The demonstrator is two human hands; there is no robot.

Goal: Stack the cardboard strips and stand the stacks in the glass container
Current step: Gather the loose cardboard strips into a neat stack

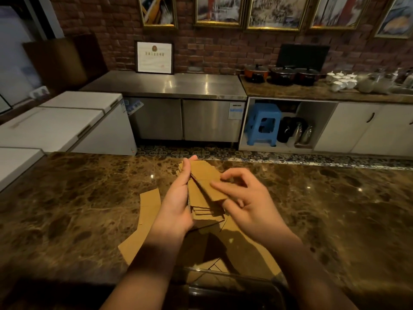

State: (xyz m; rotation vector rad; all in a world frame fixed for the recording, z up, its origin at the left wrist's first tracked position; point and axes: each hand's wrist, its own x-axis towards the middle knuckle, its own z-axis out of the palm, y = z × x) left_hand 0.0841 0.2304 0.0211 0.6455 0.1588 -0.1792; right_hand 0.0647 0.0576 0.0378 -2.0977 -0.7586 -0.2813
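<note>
Between both hands, cardboard strips (204, 193): left hand (178, 198) clasping the stack, right hand (243, 198) pinching the top strip.

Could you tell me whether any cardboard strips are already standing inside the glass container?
No, the glass container near the counter's front edge looks empty, while the cardboard strips are in the left hand and right hand.

Dim brick wall (107, 25) with framed paintings (218, 11); steel counter (169, 85); blue stool (262, 124); patterned, perhaps tiled, floor (223, 152)
</note>
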